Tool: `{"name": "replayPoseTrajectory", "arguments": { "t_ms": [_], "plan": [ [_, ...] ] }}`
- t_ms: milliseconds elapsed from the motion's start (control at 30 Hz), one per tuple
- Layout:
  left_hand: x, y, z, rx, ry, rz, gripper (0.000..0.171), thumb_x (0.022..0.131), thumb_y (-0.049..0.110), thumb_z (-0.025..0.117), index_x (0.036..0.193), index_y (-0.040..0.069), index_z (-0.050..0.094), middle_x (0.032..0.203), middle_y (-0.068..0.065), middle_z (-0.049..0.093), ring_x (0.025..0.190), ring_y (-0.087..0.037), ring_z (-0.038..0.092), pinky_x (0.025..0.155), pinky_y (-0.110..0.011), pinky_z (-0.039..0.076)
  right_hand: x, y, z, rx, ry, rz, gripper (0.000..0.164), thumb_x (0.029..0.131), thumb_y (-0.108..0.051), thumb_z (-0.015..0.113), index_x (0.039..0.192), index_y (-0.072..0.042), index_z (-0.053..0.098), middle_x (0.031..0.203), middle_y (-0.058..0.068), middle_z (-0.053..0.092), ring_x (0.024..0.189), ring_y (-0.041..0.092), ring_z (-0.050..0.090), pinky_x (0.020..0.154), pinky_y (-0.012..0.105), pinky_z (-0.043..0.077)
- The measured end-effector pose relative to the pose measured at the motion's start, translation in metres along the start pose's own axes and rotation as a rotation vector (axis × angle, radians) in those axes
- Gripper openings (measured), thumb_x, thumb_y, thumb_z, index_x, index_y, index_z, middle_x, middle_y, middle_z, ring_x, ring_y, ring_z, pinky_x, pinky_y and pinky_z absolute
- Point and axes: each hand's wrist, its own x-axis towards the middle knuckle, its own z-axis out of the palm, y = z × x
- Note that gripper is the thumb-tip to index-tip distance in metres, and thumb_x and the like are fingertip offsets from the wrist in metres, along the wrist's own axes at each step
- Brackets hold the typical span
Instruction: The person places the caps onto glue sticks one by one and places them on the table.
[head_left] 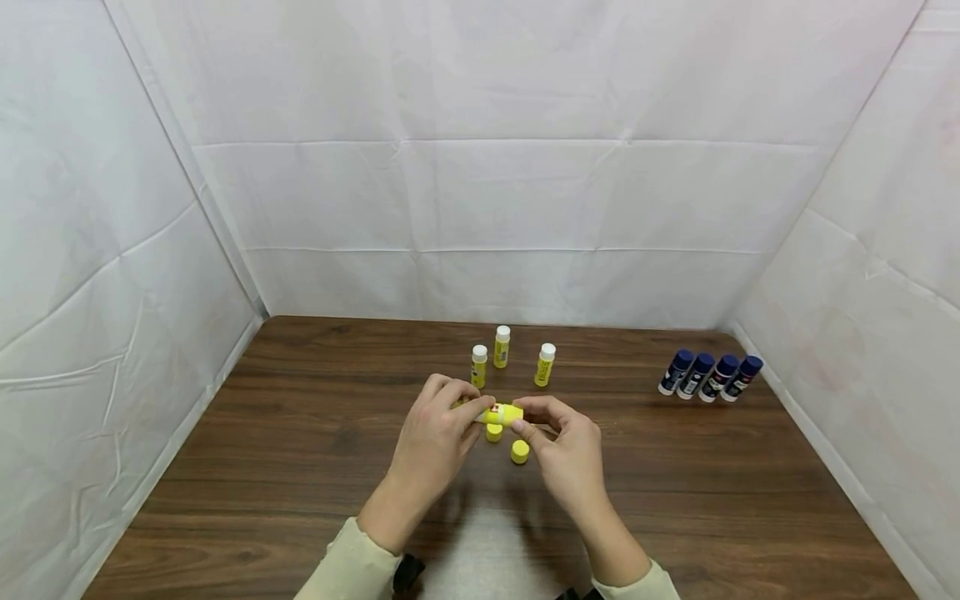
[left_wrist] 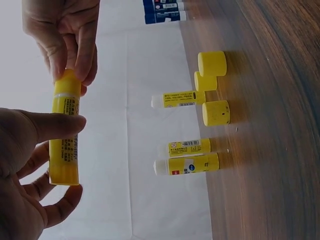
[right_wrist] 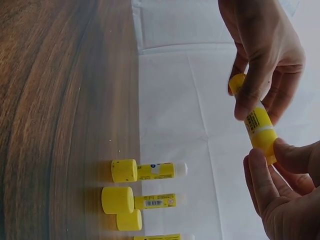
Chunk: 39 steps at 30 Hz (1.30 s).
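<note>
Brown wood-grained bench [head_left: 300, 483] is extending underneath; fingers of the left hand [head_left: 435, 429] are gripping a yellow glue stick [head_left: 506, 414] above it, those of the right hand [head_left: 572, 450] pinching its end. Four blue-capped sticks [head_left: 693, 377] are standing at right, three white-topped yellow sticks [head_left: 545, 367] beyond the hands, three yellow caps [head_left: 520, 452] beneath.

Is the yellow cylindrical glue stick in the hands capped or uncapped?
Capped: a round yellow cap covers one end of the glue stick; whether it's loosened, cannot tell.
</note>
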Motion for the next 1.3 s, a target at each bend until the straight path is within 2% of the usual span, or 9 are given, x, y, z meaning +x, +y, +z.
{"name": "replayPoseTrajectory", "arguments": {
  "t_ms": [300, 633, 867, 1067, 1167, 1300],
  "plan": [
    [-0.0003, 0.0018, -0.0009, -0.008, 0.008, 0.021, 0.028, 0.077, 0.010, 0.090, 0.103, 0.013, 0.081, 0.101, -0.001, 0.068, 0.096, -0.020, 0.057, 0.079, -0.027, 0.056, -0.0012, -0.0029, -0.0034, 0.006, 0.010, -0.020, 0.016, 0.085, -0.015, 0.082, 0.100, -0.015, 0.079, 0.098, 0.001, 0.077, 0.092, 0.019, 0.073, 0.070, 0.022, 0.057],
    [0.0006, 0.0027, -0.0017, 0.034, 0.032, 0.056, 0.025, 0.077, 0.013, 0.090, 0.100, 0.017, 0.082, 0.095, 0.002, 0.066, 0.089, -0.019, 0.058, 0.061, -0.023, 0.055, -0.0032, -0.0075, -0.0039, 0.001, 0.036, -0.019, 0.015, 0.084, -0.009, 0.082, 0.097, -0.015, 0.080, 0.095, 0.002, 0.077, 0.087, 0.019, 0.074, 0.064, 0.025, 0.059],
    [0.0013, 0.0011, -0.0023, 0.063, 0.017, 0.101, 0.026, 0.076, 0.012, 0.091, 0.100, 0.016, 0.082, 0.091, 0.003, 0.065, 0.084, -0.016, 0.055, 0.062, -0.021, 0.053, -0.0040, -0.0066, -0.0024, -0.025, 0.046, -0.016, 0.015, 0.083, -0.007, 0.083, 0.095, -0.015, 0.080, 0.092, 0.001, 0.077, 0.083, 0.015, 0.073, 0.062, 0.024, 0.058],
    [0.0017, -0.0003, -0.0006, 0.081, 0.038, 0.145, 0.028, 0.073, 0.012, 0.093, 0.099, 0.017, 0.083, 0.088, 0.004, 0.065, 0.082, -0.013, 0.055, 0.061, -0.020, 0.053, -0.0063, -0.0068, -0.0025, -0.051, 0.061, -0.027, 0.016, 0.082, -0.004, 0.083, 0.094, -0.015, 0.080, 0.089, 0.001, 0.077, 0.083, 0.015, 0.073, 0.061, 0.023, 0.057],
    [0.0012, -0.0002, 0.0003, 0.080, 0.046, 0.140, 0.028, 0.072, 0.012, 0.094, 0.098, 0.017, 0.083, 0.088, 0.004, 0.065, 0.082, -0.014, 0.055, 0.060, -0.020, 0.054, -0.0068, -0.0067, -0.0023, -0.058, 0.066, -0.036, 0.017, 0.082, -0.004, 0.083, 0.094, -0.015, 0.080, 0.090, 0.000, 0.077, 0.083, 0.015, 0.073, 0.061, 0.024, 0.058],
    [0.0007, 0.0002, -0.0001, 0.045, 0.042, 0.098, 0.028, 0.073, 0.014, 0.093, 0.099, 0.017, 0.082, 0.090, 0.003, 0.066, 0.084, -0.015, 0.057, 0.062, -0.021, 0.055, -0.0061, -0.0074, -0.0024, -0.047, 0.070, -0.047, 0.017, 0.082, -0.005, 0.083, 0.094, -0.016, 0.080, 0.091, -0.002, 0.077, 0.084, 0.015, 0.074, 0.061, 0.025, 0.059]
  ]
}}
